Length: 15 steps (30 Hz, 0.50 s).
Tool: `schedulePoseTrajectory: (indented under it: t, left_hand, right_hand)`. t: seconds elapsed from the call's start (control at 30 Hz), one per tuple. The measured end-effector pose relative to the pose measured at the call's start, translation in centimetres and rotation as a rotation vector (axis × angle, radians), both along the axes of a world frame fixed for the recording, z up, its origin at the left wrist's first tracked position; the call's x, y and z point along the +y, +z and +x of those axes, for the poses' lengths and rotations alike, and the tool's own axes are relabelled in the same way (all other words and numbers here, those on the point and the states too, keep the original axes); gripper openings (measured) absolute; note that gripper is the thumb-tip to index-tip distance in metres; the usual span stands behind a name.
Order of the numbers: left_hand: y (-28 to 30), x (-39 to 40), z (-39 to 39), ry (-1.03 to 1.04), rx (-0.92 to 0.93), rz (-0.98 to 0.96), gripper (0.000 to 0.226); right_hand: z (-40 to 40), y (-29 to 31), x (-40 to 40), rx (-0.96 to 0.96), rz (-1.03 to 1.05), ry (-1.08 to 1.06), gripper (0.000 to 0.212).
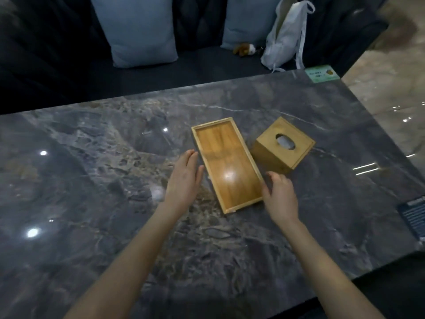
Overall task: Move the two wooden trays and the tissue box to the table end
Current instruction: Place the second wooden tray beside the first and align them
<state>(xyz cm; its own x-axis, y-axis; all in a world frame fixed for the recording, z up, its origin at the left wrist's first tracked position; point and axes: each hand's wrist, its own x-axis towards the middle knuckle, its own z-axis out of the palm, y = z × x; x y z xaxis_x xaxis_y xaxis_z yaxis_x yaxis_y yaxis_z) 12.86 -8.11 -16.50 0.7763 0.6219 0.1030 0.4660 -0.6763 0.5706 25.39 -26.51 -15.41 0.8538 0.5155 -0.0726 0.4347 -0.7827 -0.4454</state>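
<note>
A long, shallow wooden tray [226, 164] lies flat on the dark marble table [103, 171], near its middle. It may be two trays stacked; I cannot tell. To its right stands a cube-shaped wooden tissue box [284, 146] with an oval slot on top, almost touching the tray. My left hand [186, 180] is beside the tray's left long edge, fingers straight and together, holding nothing. On the other side, my right hand [279, 196] has curled fingertips resting at the tray's right long edge near its front corner, just in front of the tissue box.
A dark sofa with two pale blue cushions [138, 31], a white bag [286, 35] and a small plush toy [245, 49] runs behind the table. A green card [322, 74] lies at the far right corner and a dark card [414, 217] at the right edge.
</note>
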Motion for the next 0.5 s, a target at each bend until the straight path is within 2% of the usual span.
schedulePoseTrajectory:
  t: [0.13,0.27,0.4,0.5]
  left_hand:
    - [-2.7,-1.9,2.7,0.106,0.058,-0.218,0.062]
    - [-4.1,-2.8,4.6,0.181,0.124,-0.409,0.065]
    - [-4.7,-3.7,5.9,0.276,0.202,-0.409,0.069]
    - [-5.0,-4.0,6.2,0.335,0.204,-0.384,0.063]
  right_hand:
    - [1.7,-3.1,-0.7,0.122,-0.015,-0.025,0.042]
    - [2.4,-4.7,-0.3,0.2,-0.05,0.042,0.046]
    - [2.5,-5.6,-0.1,0.163,-0.105,0.069,0.044]
    - [2.6,-5.8,-0.2,0.156,-0.1,0.056,0.042]
